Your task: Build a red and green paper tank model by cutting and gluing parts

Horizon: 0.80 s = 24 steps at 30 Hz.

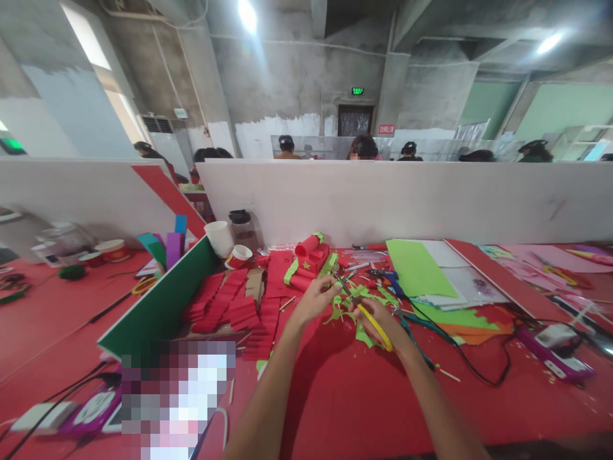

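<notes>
Right hand [383, 313] holds one pair of scissors [374, 323] by its yellow handle — blades slanting forward and left, tips near the left hand [320, 297]. That hand's fingers bunch narrowly; what they pinch cannot be told. Under the scissors lie green scraps [365, 335], uncountable — right of the scissors, one green sheet [421, 268].

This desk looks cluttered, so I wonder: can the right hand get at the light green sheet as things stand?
Probably yes: the light green sheet lies close beyond the right hand, with seemingly only low clutter such as green scraps between. The yellow scissors it holds may hinder its grip.
</notes>
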Each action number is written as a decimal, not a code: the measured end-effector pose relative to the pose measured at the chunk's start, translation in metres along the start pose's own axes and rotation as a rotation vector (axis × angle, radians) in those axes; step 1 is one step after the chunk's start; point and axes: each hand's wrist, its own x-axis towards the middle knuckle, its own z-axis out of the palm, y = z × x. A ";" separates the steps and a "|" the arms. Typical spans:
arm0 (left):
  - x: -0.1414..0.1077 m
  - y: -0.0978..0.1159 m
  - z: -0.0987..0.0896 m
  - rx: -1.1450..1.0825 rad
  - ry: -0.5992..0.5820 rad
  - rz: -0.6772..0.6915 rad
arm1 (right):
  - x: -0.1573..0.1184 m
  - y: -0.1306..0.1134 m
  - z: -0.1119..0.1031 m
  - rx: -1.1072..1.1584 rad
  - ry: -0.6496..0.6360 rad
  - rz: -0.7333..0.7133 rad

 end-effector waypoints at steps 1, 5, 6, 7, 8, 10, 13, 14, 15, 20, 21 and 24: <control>0.000 0.000 0.000 -0.005 0.001 -0.005 | 0.000 0.001 0.000 -0.003 -0.002 0.006; -0.002 0.001 -0.001 -0.027 -0.004 -0.011 | 0.001 0.003 -0.001 -0.011 -0.006 0.015; -0.002 0.002 -0.001 -0.031 -0.007 -0.012 | 0.000 0.003 0.000 -0.008 -0.003 0.015; -0.002 0.001 0.000 -0.036 -0.009 -0.014 | 0.000 0.002 0.000 -0.001 -0.001 0.019; -0.002 0.001 0.000 -0.043 -0.010 -0.019 | 0.000 0.001 0.000 0.009 0.001 0.024; -0.002 0.002 0.000 -0.057 -0.002 -0.032 | -0.001 0.001 0.001 0.032 -0.004 0.038; -0.002 0.003 0.001 -0.068 0.026 -0.044 | -0.001 0.004 0.001 0.068 -0.032 0.063; -0.002 0.003 0.001 -0.073 0.040 -0.040 | -0.001 0.006 0.000 0.081 -0.046 0.071; -0.002 0.003 0.001 -0.081 0.059 -0.031 | -0.001 0.007 -0.001 0.094 -0.061 0.081; -0.001 0.004 -0.003 -0.153 0.241 0.012 | -0.009 0.003 -0.015 0.154 -0.173 0.141; 0.000 0.004 -0.004 -0.171 0.284 0.019 | -0.013 0.000 -0.020 0.159 -0.197 0.133; -0.001 0.008 -0.009 -0.230 0.370 0.024 | -0.026 -0.009 -0.033 0.168 -0.310 0.076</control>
